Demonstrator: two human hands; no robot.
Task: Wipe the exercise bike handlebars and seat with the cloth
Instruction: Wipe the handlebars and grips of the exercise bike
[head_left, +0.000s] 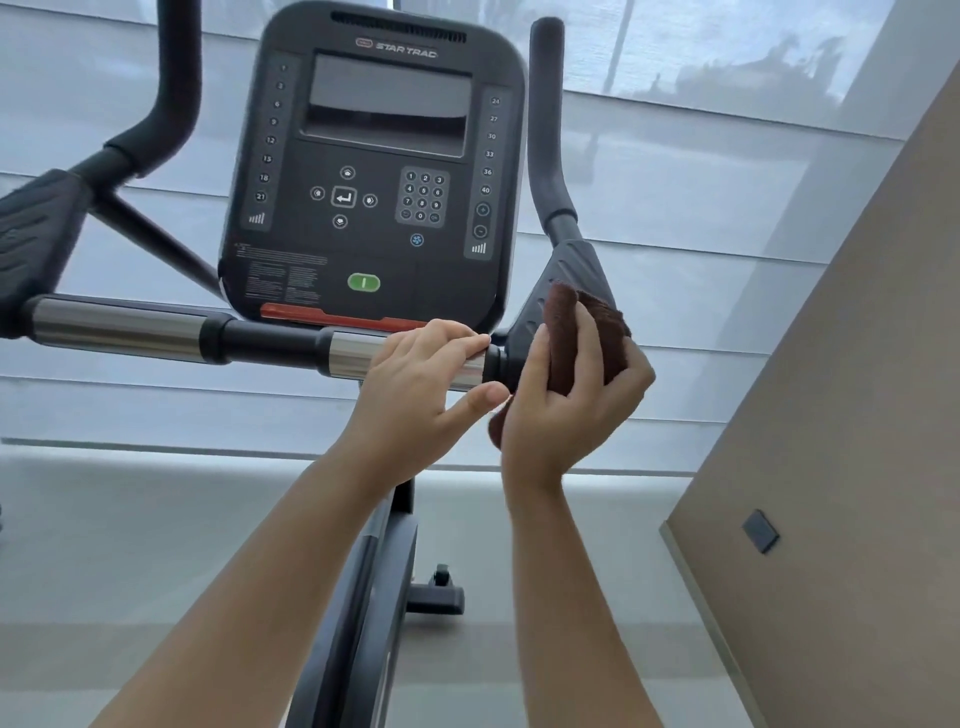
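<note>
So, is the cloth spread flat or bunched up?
Bunched up: the cloth sits wadded in the right hand, pressed against the handlebar.

Floor (156, 561): smooth, plain grey, a paler band along the far edge where it meets the window blind (156, 405). Bike frame (358, 597) stands on it, dark, rising at a slant toward the camera. At the frame's base a short dark foot (439, 600) sits flat on the floor, with a small wheel (442, 574) on top of its outer end. Right side: floor runs up to a beige wall (857, 467), edged by a pale skirting strip (719, 618).
</note>
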